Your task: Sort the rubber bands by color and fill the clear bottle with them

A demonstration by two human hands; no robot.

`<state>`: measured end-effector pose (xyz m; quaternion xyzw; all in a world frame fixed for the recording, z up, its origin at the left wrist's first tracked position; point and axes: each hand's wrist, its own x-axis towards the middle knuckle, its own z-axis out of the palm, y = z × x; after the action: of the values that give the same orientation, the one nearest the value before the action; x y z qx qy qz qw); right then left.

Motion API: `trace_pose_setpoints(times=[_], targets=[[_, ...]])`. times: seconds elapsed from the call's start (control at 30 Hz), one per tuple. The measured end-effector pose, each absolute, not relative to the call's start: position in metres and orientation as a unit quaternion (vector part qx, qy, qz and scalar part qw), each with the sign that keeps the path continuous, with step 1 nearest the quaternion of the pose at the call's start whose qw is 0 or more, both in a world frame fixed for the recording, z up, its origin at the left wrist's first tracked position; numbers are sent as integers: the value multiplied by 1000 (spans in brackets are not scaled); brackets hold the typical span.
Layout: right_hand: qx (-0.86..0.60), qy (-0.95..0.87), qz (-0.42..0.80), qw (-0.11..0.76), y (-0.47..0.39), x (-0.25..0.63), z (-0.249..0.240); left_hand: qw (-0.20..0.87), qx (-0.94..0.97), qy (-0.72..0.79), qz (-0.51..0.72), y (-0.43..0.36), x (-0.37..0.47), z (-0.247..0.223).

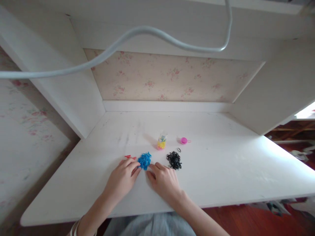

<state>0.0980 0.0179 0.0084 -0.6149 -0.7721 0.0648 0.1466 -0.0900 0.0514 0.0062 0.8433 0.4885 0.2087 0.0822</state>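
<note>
A small heap of blue rubber bands (144,161) lies on the white desk between my hands. My left hand (125,173) is at its left side, thumb and forefinger closed together on the edge of the heap. At the lower right edge, my right hand (162,178) has its fingers bent and its thumb a little apart from the forefinger, with nothing visible between them. A few red bands (130,157) lie just beyond my left fingers. To the right of my right hand is a heap of black rubber bands (174,160), with one loose black band (178,149) behind it.
Behind the heaps stands a small clear container (161,141) with yellow and pink at its base. A pink round lid (183,141) with a loop lies to its right. A white cable (147,30) crosses high in front. Side panels and a back wall enclose the white desk (216,164).
</note>
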Motion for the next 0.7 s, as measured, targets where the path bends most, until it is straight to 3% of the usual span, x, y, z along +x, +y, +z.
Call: trace_pose_setpoints(times=[0.47, 0.7], targets=[[-599, -788, 29, 137, 33, 95, -1, 38, 869, 471, 151, 58, -82, 4], [-612, -766, 59, 190, 30, 108, 4, 55, 855, 481, 187, 59, -80, 8]])
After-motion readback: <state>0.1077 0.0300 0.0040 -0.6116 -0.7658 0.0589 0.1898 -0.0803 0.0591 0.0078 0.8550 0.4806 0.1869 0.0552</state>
